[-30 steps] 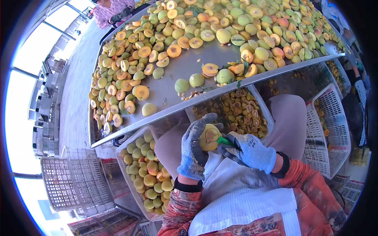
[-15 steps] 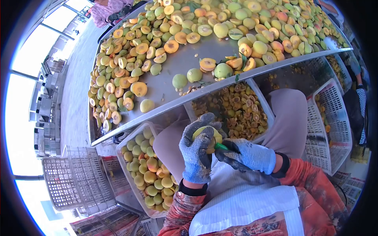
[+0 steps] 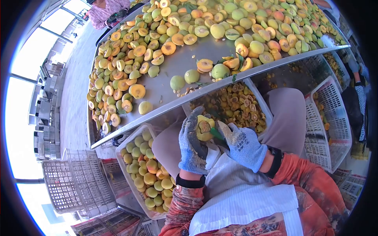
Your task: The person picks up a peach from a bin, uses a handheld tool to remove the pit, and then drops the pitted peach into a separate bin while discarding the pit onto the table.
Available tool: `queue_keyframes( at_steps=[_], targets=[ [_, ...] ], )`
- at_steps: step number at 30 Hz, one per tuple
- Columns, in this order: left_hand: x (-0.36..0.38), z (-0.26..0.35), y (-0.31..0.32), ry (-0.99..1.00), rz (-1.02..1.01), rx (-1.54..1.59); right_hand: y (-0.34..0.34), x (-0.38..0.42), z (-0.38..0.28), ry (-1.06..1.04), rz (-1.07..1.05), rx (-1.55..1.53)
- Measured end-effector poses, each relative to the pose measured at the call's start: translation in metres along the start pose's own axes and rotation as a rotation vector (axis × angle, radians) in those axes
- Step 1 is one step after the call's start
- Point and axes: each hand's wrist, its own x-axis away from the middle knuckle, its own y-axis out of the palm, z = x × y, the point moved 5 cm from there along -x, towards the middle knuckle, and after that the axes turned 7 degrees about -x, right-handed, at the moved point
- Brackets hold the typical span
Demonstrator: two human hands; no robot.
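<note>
The left hand (image 3: 192, 143), in a blue glove with dark facing, holds the held fruit (image 3: 204, 128) above the lap, just below the front edge of the surface (image 3: 157, 84). Its grip is closed on the fruit, with fingers along the far side; cut yellow flesh shows, brownish at the middle. The right hand (image 3: 245, 147), gloved alike, has its grip closed around a green tool (image 3: 215, 133), whose end meets the fruit on its right side; the tip is too hidden to tell its shape. Stains mark the right thumb and finger of the glove. The surface is metal, slanting across the view, and carries many halved fruits (image 3: 137, 91), cut faces orange to yellow, densest along its left and far parts. Two green fruits (image 3: 177, 82) lie near its front edge, side by side, small pits (image 3: 189, 91) just beside them. Beneath the surface, in front of the knees, a bin (image 3: 258, 95) contains brownish fruit scraps. Left of the lap, a crate (image 3: 138, 200) contains whole fruits, green to orange. On the right stands a white crate (image 3: 341, 143), tilted, with some orange pieces inside. A person (image 3: 103, 15) in a pink patterned top is at the far left corner of the surface.
</note>
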Motion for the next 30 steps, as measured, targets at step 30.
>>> queue_keyframes(
  at_steps=[30],
  targets=[
    [-0.023, 0.022, 0.067, 0.044, -0.090, -0.191, -0.021, 0.000, 0.018, 0.791, -0.548, -1.955]
  ],
)
